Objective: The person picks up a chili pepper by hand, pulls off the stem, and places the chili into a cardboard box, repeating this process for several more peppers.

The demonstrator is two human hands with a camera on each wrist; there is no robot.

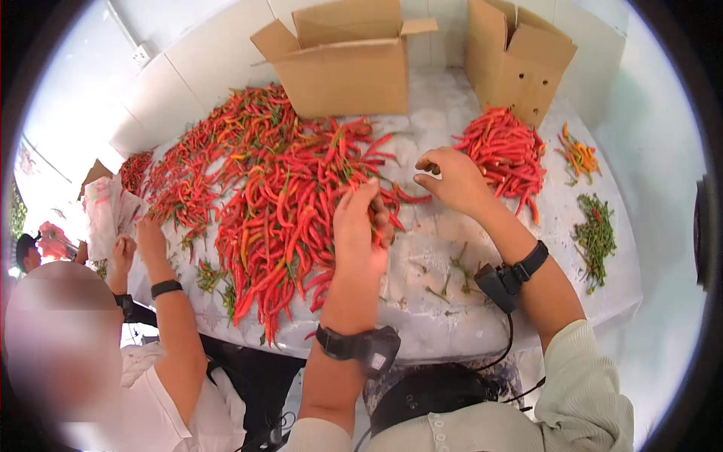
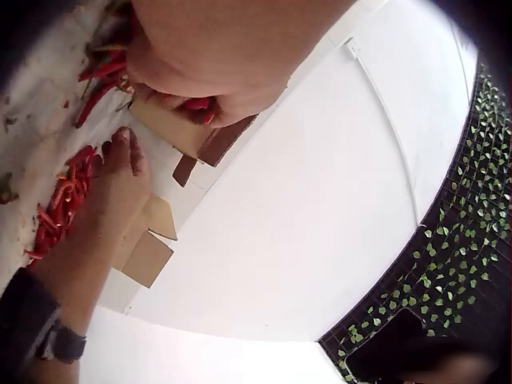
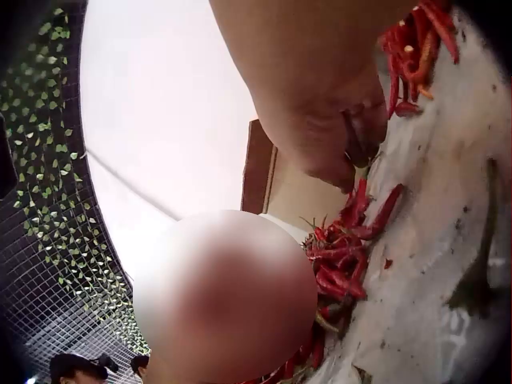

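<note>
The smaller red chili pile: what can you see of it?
The smaller red chili pile is a loose heap of slender, glossy pods pointing various ways; some ends look pale and stemless. It sits on the whitish table, in front of the perforated cardboard box. The right hand is beside it; contact is unclear.

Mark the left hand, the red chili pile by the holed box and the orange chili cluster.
Left hand [image 1: 357, 226]: head view, back of the hand.
Red chili pile [image 1: 506, 151]: head view, its middle.
Orange chili cluster [image 1: 579, 157]: head view, its middle.
</note>
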